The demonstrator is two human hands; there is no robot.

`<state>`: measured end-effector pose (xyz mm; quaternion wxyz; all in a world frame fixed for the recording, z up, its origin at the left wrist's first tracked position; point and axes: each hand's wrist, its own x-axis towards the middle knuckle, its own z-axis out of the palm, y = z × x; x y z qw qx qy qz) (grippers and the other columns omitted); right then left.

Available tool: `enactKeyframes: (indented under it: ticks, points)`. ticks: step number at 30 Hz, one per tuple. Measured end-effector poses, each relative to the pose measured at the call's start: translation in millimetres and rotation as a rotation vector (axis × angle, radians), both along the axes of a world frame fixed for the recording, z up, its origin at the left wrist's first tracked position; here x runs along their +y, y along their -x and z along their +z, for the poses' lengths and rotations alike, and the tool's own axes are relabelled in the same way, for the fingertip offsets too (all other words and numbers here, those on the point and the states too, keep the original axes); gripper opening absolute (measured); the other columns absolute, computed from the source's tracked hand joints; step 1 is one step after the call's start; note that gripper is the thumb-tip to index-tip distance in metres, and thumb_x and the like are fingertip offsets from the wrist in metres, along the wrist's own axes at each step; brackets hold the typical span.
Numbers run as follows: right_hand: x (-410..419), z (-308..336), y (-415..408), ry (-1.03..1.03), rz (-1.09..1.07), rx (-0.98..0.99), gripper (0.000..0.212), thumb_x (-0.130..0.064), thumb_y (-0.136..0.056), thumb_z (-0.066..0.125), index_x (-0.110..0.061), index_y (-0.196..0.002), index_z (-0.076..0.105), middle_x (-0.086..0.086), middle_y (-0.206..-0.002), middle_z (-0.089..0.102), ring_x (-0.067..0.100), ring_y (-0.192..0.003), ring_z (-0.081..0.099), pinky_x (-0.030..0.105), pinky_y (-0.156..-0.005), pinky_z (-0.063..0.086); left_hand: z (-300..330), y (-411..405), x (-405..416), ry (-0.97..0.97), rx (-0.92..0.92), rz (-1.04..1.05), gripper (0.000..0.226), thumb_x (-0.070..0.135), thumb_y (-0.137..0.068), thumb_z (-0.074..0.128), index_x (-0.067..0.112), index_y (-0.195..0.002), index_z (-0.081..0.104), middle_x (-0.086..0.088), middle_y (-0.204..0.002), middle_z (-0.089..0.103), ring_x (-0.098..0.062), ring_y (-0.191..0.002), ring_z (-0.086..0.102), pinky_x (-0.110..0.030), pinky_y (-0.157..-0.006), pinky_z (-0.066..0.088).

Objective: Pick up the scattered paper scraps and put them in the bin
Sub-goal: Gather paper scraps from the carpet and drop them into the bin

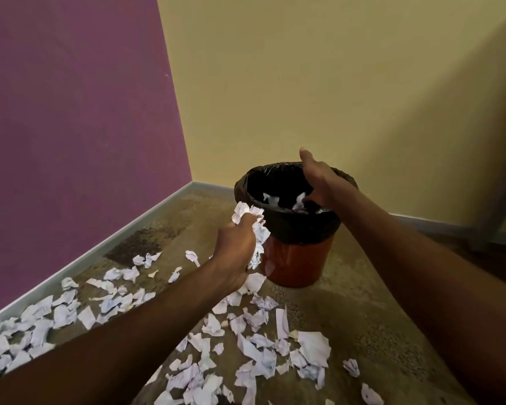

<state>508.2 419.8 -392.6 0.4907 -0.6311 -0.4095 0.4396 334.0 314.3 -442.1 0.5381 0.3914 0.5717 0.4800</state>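
Observation:
An orange bin [295, 258] lined with a black bag [289, 226] stands on the floor near the room's corner. A few white scraps [270, 198] lie inside it. My left hand [237, 249] is clenched around a bunch of white paper scraps [254, 220], held just left of the bin's rim. Over the bin's opening, my right hand [319, 179] has its thumb spread out and its fingers curled down toward the inside; nothing shows in it. Several more paper scraps [257, 346] lie scattered on the floor in front of the bin and to the left [56, 314].
A purple wall [70, 127] runs along the left and a yellow wall [333, 83] stands behind the bin, both with a pale skirting board [146, 211]. The floor [377, 325] is brown speckled carpet. A grey upright piece of furniture [497, 194] stands at the right.

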Motion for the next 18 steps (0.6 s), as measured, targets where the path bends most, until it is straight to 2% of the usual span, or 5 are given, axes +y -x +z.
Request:
enactKeyframes:
  ticks: [7,10,13,15,18]
  points:
    - [-39.4,2.0,2.9,-0.177,-0.175,0.428,0.051,-0.036,-0.101,0.043,0.0,-0.137,0.039,0.034,-0.141,0.038,0.049,-0.118,0.051,0.04,-0.091,0.055,36.1,-30.3,45.3,0.044,-0.022,-0.055,0.03,0.029,-0.095,0.052,0.006,-0.112,0.057,-0.008,-0.069,0.053,-0.017,-0.042,0.045,-0.019,-0.041,0.035]
    - [-60.0,-0.2,-1.3,-0.266,-0.22,0.541,0.044,-0.031,-0.101,0.043,-0.006,-0.138,0.043,0.024,-0.124,0.055,0.034,-0.094,0.068,0.035,-0.08,0.058,60.5,-51.1,69.7,0.102,-0.123,-0.189,0.02,0.029,-0.095,0.045,0.012,-0.091,0.054,-0.002,-0.069,0.043,-0.014,-0.047,0.041,-0.019,-0.042,0.035]
    - [-76.9,-6.0,-5.2,-0.307,-0.259,0.553,0.036,-0.026,-0.101,0.043,-0.002,-0.127,0.048,0.023,-0.116,0.057,0.026,-0.074,0.064,0.037,-0.076,0.057,79.5,-65.4,83.5,0.19,-0.342,-0.327,0.059,0.054,-0.09,0.05,0.002,-0.118,0.053,-0.018,-0.104,0.052,-0.029,-0.093,0.06,-0.036,-0.077,0.05]
    - [-88.9,-8.9,-7.1,-0.322,-0.29,0.511,0.027,-0.021,-0.101,0.042,-0.001,-0.118,0.049,0.025,-0.112,0.057,0.028,-0.076,0.062,0.046,-0.081,0.057,85.5,-67.5,84.1,0.16,-0.399,-0.274,0.08,0.063,-0.089,0.049,0.019,-0.151,0.021,-0.02,-0.151,0.025,-0.043,-0.138,0.03,-0.058,-0.106,0.035]
    - [-103.1,-9.9,-8.0,-0.326,-0.321,0.523,0.018,-0.013,-0.101,0.041,-0.004,-0.116,0.047,0.035,-0.119,0.051,0.037,-0.081,0.057,0.059,-0.089,0.047,76.8,-66.0,81.3,0.081,-0.446,-0.21,0.092,0.068,-0.089,0.044,0.021,-0.155,0.0,-0.015,-0.161,-0.005,-0.047,-0.145,0.003,-0.064,-0.114,0.015]
